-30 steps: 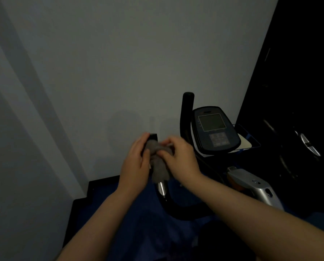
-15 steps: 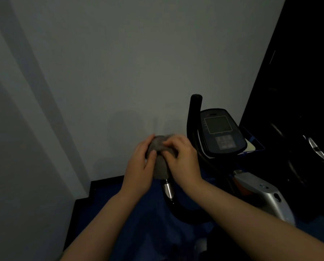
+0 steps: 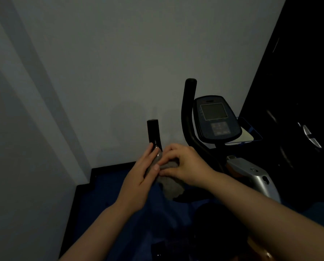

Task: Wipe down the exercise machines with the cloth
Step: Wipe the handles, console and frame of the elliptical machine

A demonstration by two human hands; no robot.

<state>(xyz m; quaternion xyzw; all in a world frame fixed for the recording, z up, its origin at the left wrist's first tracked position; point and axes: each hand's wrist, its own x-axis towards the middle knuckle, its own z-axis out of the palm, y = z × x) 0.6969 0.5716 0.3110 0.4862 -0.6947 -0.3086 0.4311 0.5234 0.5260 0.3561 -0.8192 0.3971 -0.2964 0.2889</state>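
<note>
We see the grey cloth lower on the left handlebar than half a second ago: then it wrapped the bar's top end, and now the black tip stands bare above our hands while the cloth bunches around the bar's silver stretch and hangs below. Our right hand grips the cloth with curled fingers, pinching it against the bar. Our left hand lies alongside the bar with fingers nearly straight, pressing the cloth's left edge; its grip is loose rather than clenched. Just to the right rises the right handlebar, and beside it the console of the exercise bike. Our right forearm crosses in front of the bike's silver body. Behind stands a pale wall; below lies a blue floor.
</note>
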